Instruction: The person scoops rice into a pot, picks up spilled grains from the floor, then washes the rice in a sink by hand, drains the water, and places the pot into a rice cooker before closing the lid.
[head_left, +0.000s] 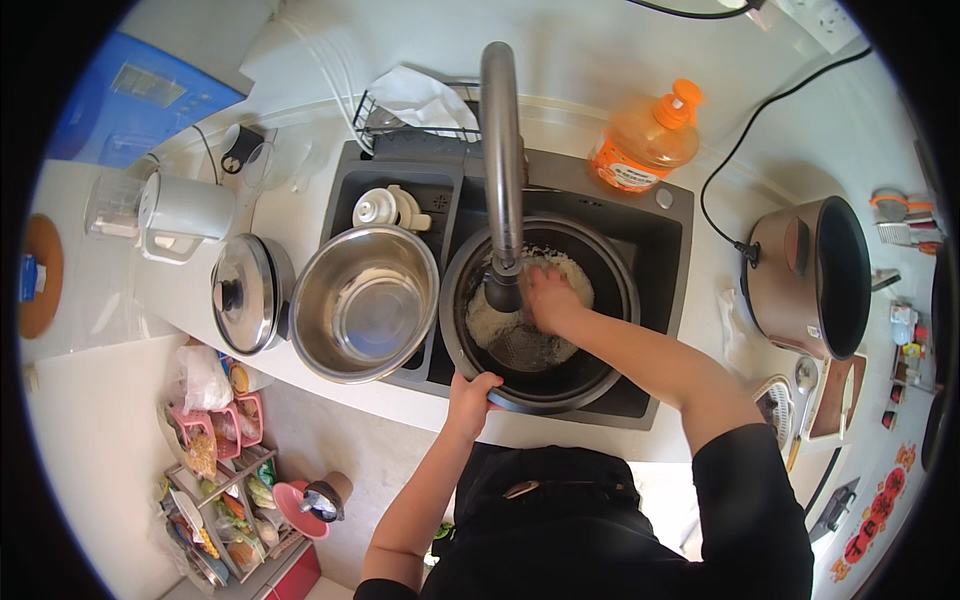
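Note:
My left hand (471, 405) grips the near-left rim of a dark round cooking pot (452, 330), thumb over the edge. The pot rests in the larger bowl of a grey double sink (664, 300). Inside it, white rice grains (487, 324) are banked around the bottom, with the dark base bared towards me. My right hand (553, 296) reaches into the pot, fingers down among the rice and partly blurred; whether they close on any grains is unclear. A grey metal faucet (500, 142) arches over the pot, its dark spout (503, 291) hiding some rice.
Left of the pot, a stainless-steel basin (307, 315) straddles the smaller sink bowl beside a lidded pot (244, 292). An orange soap pump bottle (646, 139) stands behind the sink. To the right, a cooker body (784, 277) has a black cord (709, 180) attached.

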